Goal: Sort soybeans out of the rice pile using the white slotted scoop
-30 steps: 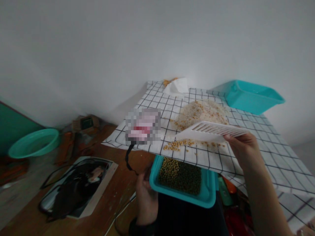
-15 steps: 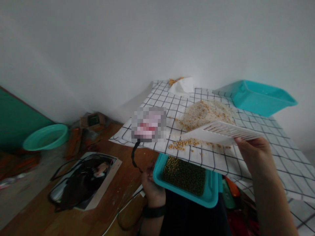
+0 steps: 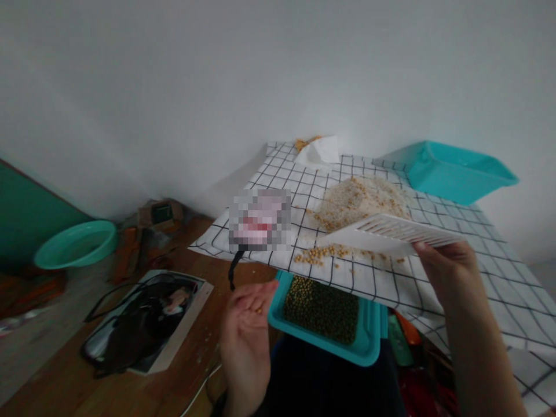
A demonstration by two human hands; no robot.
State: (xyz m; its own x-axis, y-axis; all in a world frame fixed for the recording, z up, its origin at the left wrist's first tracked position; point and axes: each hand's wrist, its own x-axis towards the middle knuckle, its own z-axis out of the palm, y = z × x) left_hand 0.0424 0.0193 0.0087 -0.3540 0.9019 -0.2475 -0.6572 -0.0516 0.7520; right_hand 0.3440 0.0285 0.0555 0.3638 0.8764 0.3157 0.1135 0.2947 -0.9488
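Observation:
My right hand (image 3: 447,269) grips the near edge of a white slotted plastic scoop (image 3: 391,233), held tilted over the checked tablecloth (image 3: 434,289). Behind the scoop lies a heap of rice mixed with yellow beans (image 3: 360,197), and loose yellow beans (image 3: 321,253) are scattered in front of it. My left hand (image 3: 247,330) is raised palm up, its fingers curled around a yellow bean, just left of a teal tray (image 3: 369,347) filled with green and yellow beans (image 3: 321,307) below the table's edge.
A second teal tray (image 3: 460,171) stands at the table's far right, with a white tissue pack (image 3: 319,152) at the far edge. On the wooden floor are a black bag on a board (image 3: 143,324), a green basin (image 3: 76,243) and clutter near the wall.
My left hand has come up from under the tray's left rim and turned palm up with a bean in it. The right hand and scoop have barely moved.

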